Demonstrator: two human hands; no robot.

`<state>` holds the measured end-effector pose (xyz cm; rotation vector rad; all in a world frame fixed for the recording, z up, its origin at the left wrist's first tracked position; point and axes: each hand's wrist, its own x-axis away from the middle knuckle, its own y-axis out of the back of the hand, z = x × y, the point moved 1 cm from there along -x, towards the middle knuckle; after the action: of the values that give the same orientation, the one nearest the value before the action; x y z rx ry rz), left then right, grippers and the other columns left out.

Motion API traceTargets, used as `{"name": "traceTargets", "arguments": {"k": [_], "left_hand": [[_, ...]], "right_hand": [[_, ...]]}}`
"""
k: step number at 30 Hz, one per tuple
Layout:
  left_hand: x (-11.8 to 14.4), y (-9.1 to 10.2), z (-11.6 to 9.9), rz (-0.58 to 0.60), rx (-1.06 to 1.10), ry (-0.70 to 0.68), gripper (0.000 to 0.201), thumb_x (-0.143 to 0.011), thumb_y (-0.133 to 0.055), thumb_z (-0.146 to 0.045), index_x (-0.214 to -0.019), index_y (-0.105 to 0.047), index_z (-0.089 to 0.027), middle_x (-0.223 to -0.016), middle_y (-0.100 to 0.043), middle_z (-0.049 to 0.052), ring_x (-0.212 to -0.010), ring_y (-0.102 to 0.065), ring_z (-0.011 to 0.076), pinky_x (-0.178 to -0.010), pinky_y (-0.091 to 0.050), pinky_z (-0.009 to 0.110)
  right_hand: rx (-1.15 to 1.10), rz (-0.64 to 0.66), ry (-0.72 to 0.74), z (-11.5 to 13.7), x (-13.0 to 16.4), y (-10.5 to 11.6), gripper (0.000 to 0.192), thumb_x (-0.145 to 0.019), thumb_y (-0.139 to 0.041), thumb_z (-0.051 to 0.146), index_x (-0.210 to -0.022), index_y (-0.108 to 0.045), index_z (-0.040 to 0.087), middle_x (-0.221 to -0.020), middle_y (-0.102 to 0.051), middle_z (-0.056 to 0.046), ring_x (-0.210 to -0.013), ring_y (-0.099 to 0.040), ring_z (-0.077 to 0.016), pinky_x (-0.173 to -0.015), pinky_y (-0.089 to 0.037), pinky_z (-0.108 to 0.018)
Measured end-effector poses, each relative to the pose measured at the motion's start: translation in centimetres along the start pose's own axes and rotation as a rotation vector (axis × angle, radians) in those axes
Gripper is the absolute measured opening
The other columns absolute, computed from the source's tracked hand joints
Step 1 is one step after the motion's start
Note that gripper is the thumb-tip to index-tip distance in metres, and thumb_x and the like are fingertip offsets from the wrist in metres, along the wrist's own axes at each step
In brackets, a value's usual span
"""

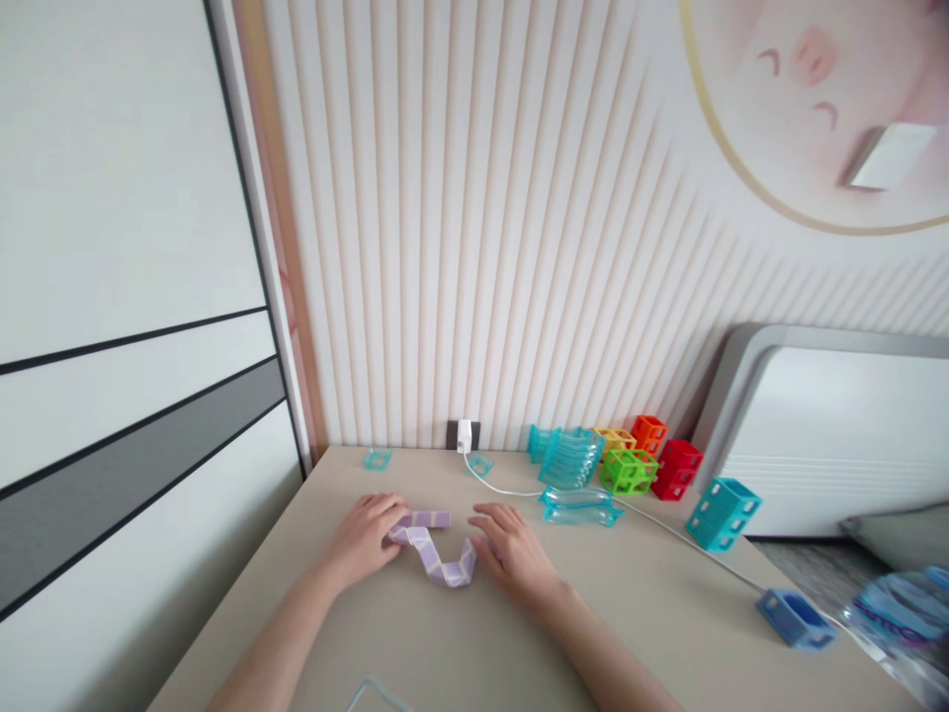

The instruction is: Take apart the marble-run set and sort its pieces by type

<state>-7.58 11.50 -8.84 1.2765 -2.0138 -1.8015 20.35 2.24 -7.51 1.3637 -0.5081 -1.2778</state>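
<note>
A purple and white twisty snake puzzle (443, 572) lies bent in a zigzag on the table, with one straight piece along its far side. My left hand (369, 539) grips its left part, fingers curled over it and the thumb below. At the other end, my right hand (519, 556) has its fingers bent around the right part, which is mostly hidden under the palm and thumb.
A white charger (464, 435) sits at the wall, its cable (511, 491) running right across the table (445, 663). Turquoise plastic pieces (570, 458), a green block frame (629, 472), red blocks (676, 469), a teal block (724, 514) and a blue block (796, 619) stand to the right.
</note>
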Motion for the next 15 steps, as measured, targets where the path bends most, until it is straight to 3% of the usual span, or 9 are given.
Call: {"name": "traceTargets", "arguments": {"k": [3, 5, 8, 10, 12, 15], "left_hand": [[0.8, 1.1, 1.6, 0.049, 0.045, -0.065, 0.063, -0.074, -0.083, -0.035, -0.133, -0.061, -0.035, -0.136, -0.066, 0.004, -0.124, -0.062, 0.0296, -0.108, -0.048, 0.044], [0.9, 1.4, 2.9, 0.018, 0.108, -0.081, 0.068, -0.081, -0.076, -0.052, -0.142, -0.055, -0.032, -0.143, -0.062, 0.008, -0.131, -0.058, 0.0303, -0.112, -0.046, 0.044], [0.4, 1.2, 5.4, -0.188, 0.158, 0.071, 0.056, -0.1, -0.037, -0.06, -0.135, -0.061, -0.023, -0.14, -0.062, 0.012, -0.134, -0.056, 0.0269, -0.116, -0.043, 0.043], [-0.4, 0.7, 7.2, -0.279, 0.113, 0.228, 0.068, -0.103, -0.014, -0.056, -0.125, -0.067, -0.019, -0.136, -0.065, 0.014, -0.134, -0.055, 0.0269, -0.117, -0.04, 0.046], [-1.4, 0.1, 8.6, -0.267, 0.071, 0.309, 0.075, -0.103, -0.008, -0.053, -0.118, -0.07, -0.014, -0.136, -0.064, 0.018, -0.134, -0.055, 0.0303, -0.118, -0.039, 0.051], [-2.8, -0.9, 9.9, -0.149, 0.032, 0.331, 0.068, -0.101, -0.019, -0.054, -0.114, -0.073, -0.014, -0.142, -0.063, 0.018, -0.138, -0.053, 0.032, -0.118, -0.038, 0.051]], "right_hand": [[0.112, -0.012, -0.165, -1.7, -3.4, -0.6, 0.032, -0.104, -0.045, 0.014, -0.124, -0.067, 0.021, -0.133, -0.067, -0.012, -0.124, -0.062, -0.0241, -0.104, -0.05, -0.041], [0.147, 0.014, -0.224, -3.0, -5.8, -1.1, 0.034, -0.101, -0.046, 0.008, -0.124, -0.068, 0.022, -0.136, -0.066, -0.013, -0.125, -0.062, -0.0271, -0.103, -0.05, -0.044], [0.177, 0.102, -0.255, -4.4, -8.7, -1.7, 0.026, -0.101, -0.058, 0.019, -0.125, -0.066, 0.021, -0.137, -0.064, -0.012, -0.122, -0.063, -0.0267, -0.101, -0.052, -0.046], [0.183, 0.188, -0.252, -4.8, -9.8, -1.9, 0.031, -0.1, -0.064, 0.032, -0.128, -0.063, 0.019, -0.134, -0.063, -0.01, -0.116, -0.065, -0.0254, -0.097, -0.055, -0.048], [0.186, 0.274, -0.261, -4.9, -10.4, -2.1, 0.035, -0.099, -0.065, 0.037, -0.129, -0.061, 0.019, -0.131, -0.063, -0.009, -0.11, -0.066, -0.0241, -0.093, -0.057, -0.046], [0.187, 0.357, -0.299, -4.8, -10.6, -2.4, 0.034, -0.099, -0.064, 0.036, -0.129, -0.061, 0.019, -0.13, -0.064, -0.009, -0.108, -0.067, -0.0238, -0.091, -0.058, -0.045]]}}
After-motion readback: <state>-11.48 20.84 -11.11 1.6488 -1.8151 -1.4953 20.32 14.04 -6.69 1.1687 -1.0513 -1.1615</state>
